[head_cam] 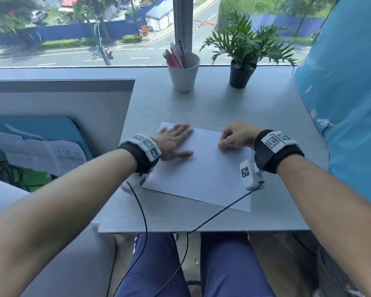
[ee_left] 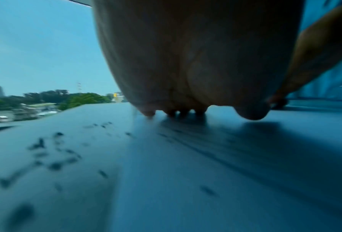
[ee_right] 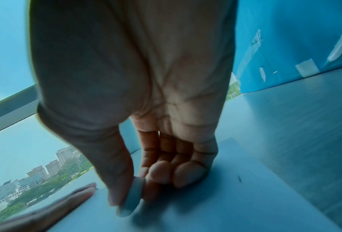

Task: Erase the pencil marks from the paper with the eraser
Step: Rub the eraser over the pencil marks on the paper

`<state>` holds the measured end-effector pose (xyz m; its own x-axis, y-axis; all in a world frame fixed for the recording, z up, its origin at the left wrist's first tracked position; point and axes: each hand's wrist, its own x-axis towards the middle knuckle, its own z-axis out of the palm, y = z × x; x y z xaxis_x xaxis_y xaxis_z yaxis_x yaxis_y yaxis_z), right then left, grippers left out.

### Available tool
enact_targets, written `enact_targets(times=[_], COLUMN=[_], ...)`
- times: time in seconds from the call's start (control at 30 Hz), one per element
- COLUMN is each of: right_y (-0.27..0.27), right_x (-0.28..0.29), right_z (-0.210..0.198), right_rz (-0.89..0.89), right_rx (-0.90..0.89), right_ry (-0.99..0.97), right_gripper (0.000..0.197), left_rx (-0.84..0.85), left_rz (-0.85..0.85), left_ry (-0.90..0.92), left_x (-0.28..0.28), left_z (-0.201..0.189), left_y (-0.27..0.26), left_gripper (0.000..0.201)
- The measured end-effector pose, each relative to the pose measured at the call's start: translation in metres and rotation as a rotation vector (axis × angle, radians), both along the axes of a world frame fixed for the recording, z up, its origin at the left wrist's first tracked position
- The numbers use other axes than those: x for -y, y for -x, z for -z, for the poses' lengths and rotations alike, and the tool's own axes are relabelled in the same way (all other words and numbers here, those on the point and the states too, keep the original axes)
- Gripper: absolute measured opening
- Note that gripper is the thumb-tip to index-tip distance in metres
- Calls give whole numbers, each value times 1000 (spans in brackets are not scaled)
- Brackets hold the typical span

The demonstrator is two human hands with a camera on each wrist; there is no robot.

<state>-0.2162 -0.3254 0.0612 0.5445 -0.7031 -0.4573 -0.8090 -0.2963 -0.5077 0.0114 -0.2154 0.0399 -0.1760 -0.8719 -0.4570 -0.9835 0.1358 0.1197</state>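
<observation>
Left hand [head_cam: 173,140] lies flat with fingers spread, pressing the far left corner of the paper [head_cam: 204,174] on the table [head_cam: 266,116]. Right hand [head_cam: 236,136] has a closed grip, thumb and fingers pinching the eraser [ee_right: 133,197], its tip down on the paper's far right part. No clear pencil marks show from the head view, only dark crumbs [ee_left: 54,157] left of the sheet. Judged mostly erased; the last rubbing and clearing the crumbs may remain.
</observation>
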Motion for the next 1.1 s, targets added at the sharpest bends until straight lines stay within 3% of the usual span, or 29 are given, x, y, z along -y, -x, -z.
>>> enact_targets(times=[0.07, 0.13, 0.27, 0.33, 0.4, 0.47, 0.63, 0.7, 0.8, 0.87, 0.97, 1.1], right_y=[-1, -3, -4, -4, -4, -4, -5, -5, -5, -5, -5, -5], right_x=[0, -1, -3, -4, -4, -5, -5, -5, -4, -5, -7, -9], right_z=[0, 0, 0, 1, 1, 0, 0, 0, 0, -1, -1, -1], right_rz=[-2, 0, 1, 4, -2, -1, 5, 12, 20, 14, 13, 35], right_rx=[-38, -52, -28, -22, -36, -48, -60, -58, -42, -37, -36, -46], right_ry=[41, 61, 62, 76, 82, 76, 76, 72, 57, 57, 59, 65], right_gripper=[13, 13, 13, 14, 15, 16, 19, 17, 14, 13, 14, 13], left_rx=[126, 162, 12, -44, -84, -67, 158, 160, -7, -114, -144, -40], left_rz=[-159, -151, 284, 381, 333, 182, -230, -184, 228, 364, 316, -12], left_ry=[6, 52, 3, -43, -32, -9, 7, 71, 79, -7, -38, -41], left_x=[4, -1, -30, -39, -36, -24, -7, -14, -37, -52, -48, -23], left_z=[-6, -12, -14, -3, 3, 3, -2, -3, -2, 3, 4, -4], left_y=[-11, -3, 44, 55, 45, 23, -12, 0, 35, 53, 43, -8], left_gripper=[97, 103, 95, 90, 86, 87, 105, 108, 98, 92, 87, 97])
